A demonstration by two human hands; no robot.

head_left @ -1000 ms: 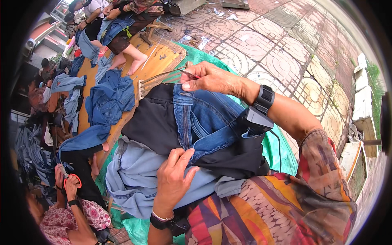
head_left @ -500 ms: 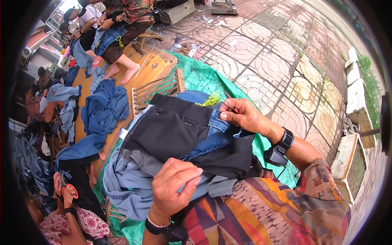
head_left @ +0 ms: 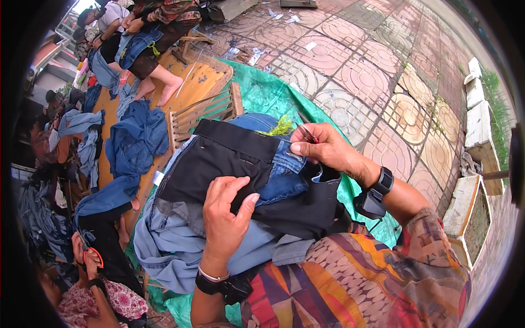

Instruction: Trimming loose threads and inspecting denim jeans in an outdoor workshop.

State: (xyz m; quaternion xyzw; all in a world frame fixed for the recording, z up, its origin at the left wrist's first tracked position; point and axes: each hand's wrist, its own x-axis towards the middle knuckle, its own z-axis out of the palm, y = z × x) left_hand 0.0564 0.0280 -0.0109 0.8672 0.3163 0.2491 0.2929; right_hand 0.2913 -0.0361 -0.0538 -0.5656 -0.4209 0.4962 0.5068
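Across my lap lies a pair of jeans [head_left: 281, 192] with black cloth panels [head_left: 229, 156], on top of a heap of light blue denim [head_left: 175, 240]. My right hand [head_left: 322, 146] is closed, pinching small dark pointed thread snips [head_left: 310, 138] with a red part, beside the jeans' waistband. A tuft of yellow-green thread [head_left: 281, 127] sits on the denim just left of those fingers. Over the black panel, my left hand [head_left: 228, 213] has its fingers spread and holds nothing; whether the fingertips touch the cloth is hard to tell.
A slatted wooden stool or chair [head_left: 203, 115] stands beyond the jeans, on a green tarp [head_left: 262, 90]. Blue jeans [head_left: 136, 136] lie on a wooden board [head_left: 194, 90] at left. Nearby, a co-worker's hand holds orange-handled scissors [head_left: 97, 257]. White planter boxes [head_left: 465, 213] line the right.
My left hand has moved up and forward over the black panel, its fingers spreading wider. My right hand has shifted slightly up and left, still gripping the snips.
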